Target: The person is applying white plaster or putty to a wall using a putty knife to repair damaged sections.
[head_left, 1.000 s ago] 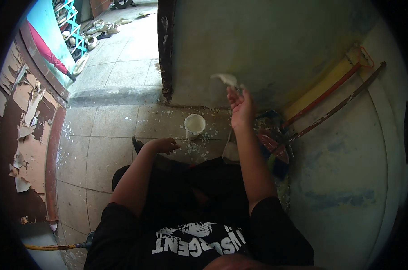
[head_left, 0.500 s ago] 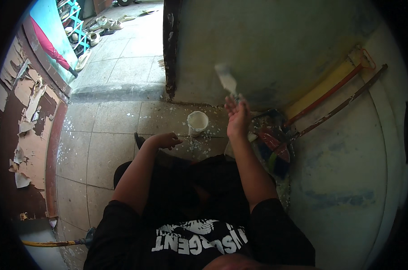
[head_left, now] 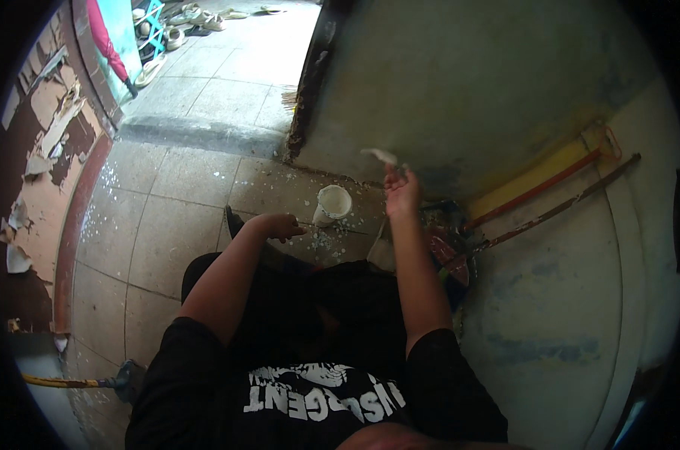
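Note:
In my right hand (head_left: 402, 193) is a paintbrush (head_left: 381, 156) with pale bristles. Its head is close to the wall (head_left: 430, 82), though blur hides whether it touches. Most of its handle is covered by my fingers. My left hand (head_left: 284, 226) hangs loosely over my left knee, holding nothing, its fingers partly stretched out. Between and beyond the hands, a white tub (head_left: 333, 203) stands on the tiled floor (head_left: 176, 229), pale paint smeared on its inside and rim. White splashes surround it.
Long-handled tools (head_left: 557, 195) lean along the right wall, by a reddish dustpan-like thing (head_left: 449, 251). A dark door frame (head_left: 310, 90) and raised threshold (head_left: 197, 136) lead outside to several shoes (head_left: 197, 16). A peeling door (head_left: 44, 172) stands at left.
The brush has gone down the wall and tilted flatter, with my right hand slightly lower. My left hand stays over the knee. The whole view has turned a little.

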Demonstrator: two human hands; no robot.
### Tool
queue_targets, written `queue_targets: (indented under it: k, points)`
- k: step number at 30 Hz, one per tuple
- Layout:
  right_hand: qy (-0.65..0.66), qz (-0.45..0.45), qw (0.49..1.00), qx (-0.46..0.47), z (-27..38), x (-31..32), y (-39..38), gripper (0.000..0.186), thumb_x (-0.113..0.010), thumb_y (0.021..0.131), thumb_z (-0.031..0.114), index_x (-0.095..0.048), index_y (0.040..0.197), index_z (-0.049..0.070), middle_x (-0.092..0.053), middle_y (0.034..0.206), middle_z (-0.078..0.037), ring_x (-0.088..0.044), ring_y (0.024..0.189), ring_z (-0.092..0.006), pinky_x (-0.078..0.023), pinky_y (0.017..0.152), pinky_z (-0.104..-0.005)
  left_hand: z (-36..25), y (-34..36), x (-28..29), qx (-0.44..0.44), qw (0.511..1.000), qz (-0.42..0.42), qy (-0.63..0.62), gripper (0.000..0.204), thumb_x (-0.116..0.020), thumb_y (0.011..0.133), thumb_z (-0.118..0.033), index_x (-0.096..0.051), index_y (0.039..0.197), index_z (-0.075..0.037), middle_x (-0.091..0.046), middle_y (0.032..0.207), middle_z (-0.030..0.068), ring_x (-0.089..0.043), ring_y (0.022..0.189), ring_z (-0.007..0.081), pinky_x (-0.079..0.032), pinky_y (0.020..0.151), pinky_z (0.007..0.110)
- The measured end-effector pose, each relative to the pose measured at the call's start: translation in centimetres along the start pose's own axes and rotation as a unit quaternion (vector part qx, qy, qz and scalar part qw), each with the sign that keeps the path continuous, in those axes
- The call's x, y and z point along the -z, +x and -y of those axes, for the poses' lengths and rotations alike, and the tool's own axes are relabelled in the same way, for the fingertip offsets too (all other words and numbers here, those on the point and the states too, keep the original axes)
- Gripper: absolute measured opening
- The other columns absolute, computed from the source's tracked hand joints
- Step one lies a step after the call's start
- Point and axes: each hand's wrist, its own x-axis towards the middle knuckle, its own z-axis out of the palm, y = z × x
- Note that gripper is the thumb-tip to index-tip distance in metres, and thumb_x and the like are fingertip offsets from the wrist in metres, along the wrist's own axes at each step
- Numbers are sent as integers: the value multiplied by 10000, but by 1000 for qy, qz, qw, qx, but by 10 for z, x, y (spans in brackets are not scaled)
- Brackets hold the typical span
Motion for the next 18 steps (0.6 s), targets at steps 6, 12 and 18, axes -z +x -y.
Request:
queue_targets:
  k: [6, 12, 18]
  points:
    - [24, 181, 973, 144, 116, -83, -68, 337, -429, 1000, 226, -466, 1273, 32, -631, 1163, -250, -631, 1032, -280, -503, 858, -363, 6, 15, -6, -33, 999, -17, -2, 687, -487, 919, -607, -634, 1156, 21, -715, 955, 159, -675, 819, 284, -527, 742, 427]
    - [35, 178, 922, 343, 96, -99, -106, 428, -460, 992, 307, -465, 1318, 30, -604, 1261, -176, -616, 1061, -239, -473, 884, -331, 3, 9, -1, -2, 999, 11, 30, 718, -514, 929, -590, -556, 1260, 46, -680, 1110, 190, -690, 912, 278, -510, 834, 421]
    - [-12, 7, 988, 152, -17, -33, -74, 425, -468, 979, 278, -461, 1351, 74, -636, 1204, -134, -644, 973, -213, -466, 841, -329, -2, 1, -7, -53, 995, -51, 64, 726, -477, 908, -642, -688, 999, 47, -712, 913, 182, -680, 858, 323, -511, 808, 455]
